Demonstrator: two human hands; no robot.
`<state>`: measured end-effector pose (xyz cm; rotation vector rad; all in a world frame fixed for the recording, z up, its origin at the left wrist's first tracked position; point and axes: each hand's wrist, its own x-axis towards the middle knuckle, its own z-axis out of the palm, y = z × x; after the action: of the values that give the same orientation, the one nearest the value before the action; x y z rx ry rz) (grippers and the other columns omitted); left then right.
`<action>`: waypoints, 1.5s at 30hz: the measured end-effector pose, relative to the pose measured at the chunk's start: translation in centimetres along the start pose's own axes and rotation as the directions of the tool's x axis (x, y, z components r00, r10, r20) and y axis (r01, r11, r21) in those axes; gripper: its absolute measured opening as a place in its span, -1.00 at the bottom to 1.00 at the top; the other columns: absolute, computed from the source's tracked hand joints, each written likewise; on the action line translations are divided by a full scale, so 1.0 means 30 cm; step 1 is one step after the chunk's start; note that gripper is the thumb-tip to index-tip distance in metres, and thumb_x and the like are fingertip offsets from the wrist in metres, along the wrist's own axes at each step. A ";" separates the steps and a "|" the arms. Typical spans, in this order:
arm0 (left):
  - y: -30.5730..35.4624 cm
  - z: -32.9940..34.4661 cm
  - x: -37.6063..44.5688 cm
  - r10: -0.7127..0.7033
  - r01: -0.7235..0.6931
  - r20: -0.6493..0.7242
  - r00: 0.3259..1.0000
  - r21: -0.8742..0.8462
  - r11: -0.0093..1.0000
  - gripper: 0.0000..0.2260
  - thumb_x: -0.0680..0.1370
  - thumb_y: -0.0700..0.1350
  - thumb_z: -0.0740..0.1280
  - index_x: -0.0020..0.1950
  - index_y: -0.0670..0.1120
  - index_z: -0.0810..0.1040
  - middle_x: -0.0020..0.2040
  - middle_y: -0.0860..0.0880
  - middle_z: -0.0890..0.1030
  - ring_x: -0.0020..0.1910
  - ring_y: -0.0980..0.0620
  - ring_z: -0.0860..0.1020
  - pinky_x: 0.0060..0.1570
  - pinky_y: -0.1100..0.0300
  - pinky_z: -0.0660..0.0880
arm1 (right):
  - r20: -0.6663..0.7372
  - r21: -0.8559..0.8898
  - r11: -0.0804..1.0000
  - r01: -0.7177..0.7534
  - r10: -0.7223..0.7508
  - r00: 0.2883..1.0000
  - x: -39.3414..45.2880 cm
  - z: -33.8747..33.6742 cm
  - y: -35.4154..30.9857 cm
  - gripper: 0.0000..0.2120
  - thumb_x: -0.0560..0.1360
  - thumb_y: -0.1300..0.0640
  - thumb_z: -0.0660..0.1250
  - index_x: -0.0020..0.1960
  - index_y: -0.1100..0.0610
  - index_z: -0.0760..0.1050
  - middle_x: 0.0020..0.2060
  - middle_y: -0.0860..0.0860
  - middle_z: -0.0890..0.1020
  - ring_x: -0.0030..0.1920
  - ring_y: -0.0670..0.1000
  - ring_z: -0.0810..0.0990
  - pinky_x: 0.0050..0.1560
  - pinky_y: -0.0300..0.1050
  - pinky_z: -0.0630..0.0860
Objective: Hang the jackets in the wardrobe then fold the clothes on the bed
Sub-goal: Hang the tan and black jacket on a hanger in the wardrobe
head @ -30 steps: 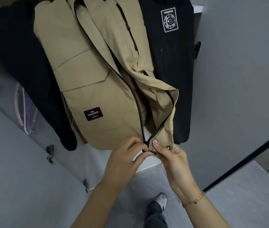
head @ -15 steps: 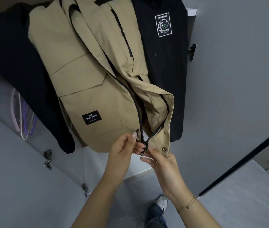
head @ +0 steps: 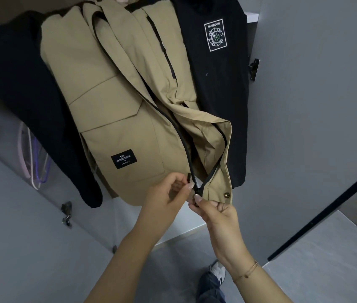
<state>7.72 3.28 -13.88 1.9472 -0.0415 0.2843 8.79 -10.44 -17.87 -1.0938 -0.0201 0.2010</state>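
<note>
Centre frame, tan jacket (head: 116,110) hangs in wardrobe between two black garments. Left hand (head: 164,200) grip pinches zipper pull (head: 188,177); right hand (head: 219,212) grip pinches hem at zipper base. Risk: teeth misalign, slider jams, hem slips.

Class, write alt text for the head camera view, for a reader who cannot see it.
Two hands work the bottom of the zipper of a tan jacket hanging in a wardrobe: the left hand pinches the zipper pull, the right hand pinches the hem. Black garments hang on either side.
</note>
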 end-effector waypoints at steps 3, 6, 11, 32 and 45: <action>0.008 0.011 0.009 0.062 -0.060 -0.019 0.998 0.097 0.993 -0.86 0.57 -0.11 0.37 -0.13 0.11 0.52 -0.21 0.17 0.63 -0.20 0.22 0.58 -0.16 0.44 0.44 | 0.008 -0.016 0.999 0.035 -0.035 0.999 -0.013 -0.005 -0.008 -0.75 0.49 0.27 0.38 -0.35 0.17 0.65 -0.29 0.14 0.69 0.02 0.16 0.69 0.05 -0.16 0.60; 0.025 0.024 0.028 0.151 -0.140 -0.044 0.988 0.192 0.971 -0.88 0.57 -0.16 0.37 -0.13 0.02 0.51 -0.25 0.11 0.60 -0.23 0.20 0.56 -0.21 0.49 0.39 | -0.033 -0.075 0.996 0.045 -0.048 0.998 -0.027 -0.017 -0.006 -0.82 0.47 0.25 0.41 -0.10 0.40 0.63 -0.20 0.22 0.71 -0.06 0.10 0.71 -0.06 -0.29 0.58; 0.042 0.032 0.072 0.206 -0.189 -0.059 0.977 0.212 0.959 -0.87 0.58 -0.18 0.36 -0.15 -0.16 0.50 -0.32 0.09 0.51 -0.31 0.18 0.47 -0.26 0.41 0.38 | -0.044 -0.137 0.988 0.067 -0.074 0.996 -0.029 -0.033 -0.013 -0.76 0.46 0.17 0.43 -0.07 0.39 0.64 -0.22 0.15 0.73 -0.13 0.03 0.72 -0.06 -0.37 0.54; -0.022 0.050 0.087 0.236 -0.250 0.081 0.968 0.286 0.925 -0.88 0.64 -0.06 0.25 -0.04 -0.08 0.44 -0.28 0.03 0.55 -0.29 0.02 0.54 -0.24 -0.05 0.49 | -0.059 -0.051 0.998 -0.026 0.023 0.998 0.008 -0.029 -0.017 -0.72 0.45 0.06 0.39 -0.26 0.28 0.64 -0.33 0.17 0.66 -0.28 0.01 0.65 -0.19 -0.25 0.57; 0.072 -0.058 0.282 0.276 -0.203 -0.231 0.933 0.293 0.934 -0.86 0.63 -0.04 0.22 -0.02 -0.09 0.49 -0.22 0.03 0.59 -0.25 0.11 0.59 -0.20 0.07 0.60 | 0.065 0.009 0.999 0.049 -0.049 0.997 -0.006 -0.040 -0.052 -0.90 0.54 0.30 0.27 -0.06 0.28 0.56 -0.37 0.17 0.62 -0.38 0.03 0.57 -0.27 -0.17 0.54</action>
<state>15.26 4.94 -9.45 2.1530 -0.0690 0.7505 8.97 -12.20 -17.03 -1.0776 -0.1041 0.1921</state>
